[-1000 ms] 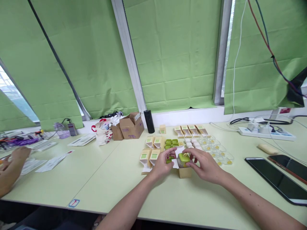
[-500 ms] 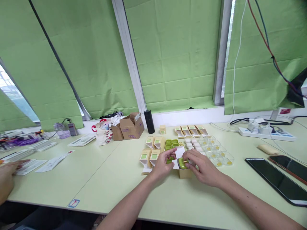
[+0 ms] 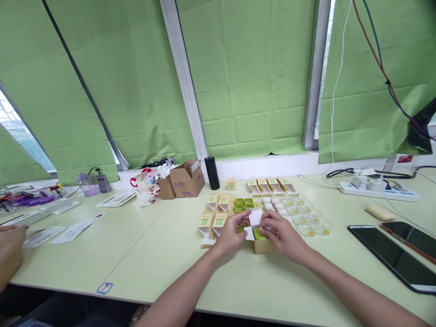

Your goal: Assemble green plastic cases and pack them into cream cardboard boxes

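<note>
A small cardboard box point(image 3: 263, 246) with white inner flaps stands upright in front of me with its top open. My left hand point(image 3: 233, 232) grips it on the left, thumb and fingers at the raised white flaps point(image 3: 255, 216). A green square container point(image 3: 258, 234) sits low in the box opening. My right hand point(image 3: 279, 230) has its fingers closed over this container; a small pale thing shows at the fingertips, too small to name. More green containers point(image 3: 239, 201) stand in rows just beyond my hands, partly hidden by them.
Opened cardboard boxes point(image 3: 205, 222) lie left of my hands, more point(image 3: 272, 185) behind. Clear domed cups point(image 3: 311, 220) and white pieces stand to the right. Two phones point(image 3: 391, 254) and a power strip point(image 3: 379, 190) lie further right. Another person's hand point(image 3: 11, 250) is at far left.
The green container sits lower in the box than before, and my right fingers have moved down with it. The other person's hand at far left has shifted slightly.
</note>
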The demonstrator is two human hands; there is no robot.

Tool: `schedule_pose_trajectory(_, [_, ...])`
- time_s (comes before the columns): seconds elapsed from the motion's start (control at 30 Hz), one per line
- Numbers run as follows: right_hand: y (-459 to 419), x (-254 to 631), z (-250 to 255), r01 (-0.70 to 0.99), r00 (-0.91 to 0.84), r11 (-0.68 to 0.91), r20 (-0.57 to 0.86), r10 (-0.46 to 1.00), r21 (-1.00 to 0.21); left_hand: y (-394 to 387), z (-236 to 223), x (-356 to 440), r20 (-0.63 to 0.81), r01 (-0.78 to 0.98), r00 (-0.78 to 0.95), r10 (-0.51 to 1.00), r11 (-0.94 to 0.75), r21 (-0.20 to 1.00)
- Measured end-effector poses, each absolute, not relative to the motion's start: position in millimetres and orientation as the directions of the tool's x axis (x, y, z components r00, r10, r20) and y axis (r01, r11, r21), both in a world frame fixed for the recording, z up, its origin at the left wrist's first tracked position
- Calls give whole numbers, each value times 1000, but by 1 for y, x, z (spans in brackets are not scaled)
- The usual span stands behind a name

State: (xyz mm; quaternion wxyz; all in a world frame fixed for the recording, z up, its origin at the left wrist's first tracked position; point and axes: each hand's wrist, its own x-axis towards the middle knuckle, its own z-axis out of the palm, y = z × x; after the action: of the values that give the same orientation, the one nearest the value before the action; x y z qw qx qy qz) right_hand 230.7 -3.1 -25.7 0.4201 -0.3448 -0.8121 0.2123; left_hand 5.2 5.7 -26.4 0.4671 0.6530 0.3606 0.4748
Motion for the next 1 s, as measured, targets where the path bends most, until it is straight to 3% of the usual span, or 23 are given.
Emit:
schedule_pose_trajectory(0.2, [1,229,-27,402,-406,612,467,786,-681,6,-26,5,283,19,286,916,-300,954])
schedule_pose_trajectory(0.43, [-1,229,-27,389,-401,634,496,770,-669,5,-27,5,290,-11,285,914,-299,954])
schedule_pose_trajectory(0.63, [9,236,-34,311,-192,603,573,797,-734,7,-26,5,287,-79,277,917,-276,958])
schedule_pose_trajectory(0.83, [23,240,-48,126,-33,383,382,924,-915,11,-26,5,215,-158,268,939,-178,971])
schedule_pose_trajectory(1.0, [22,235,-47,-64,-42,277,280,959,-959,4,-20,10,241,-107,246,939,-221,969])
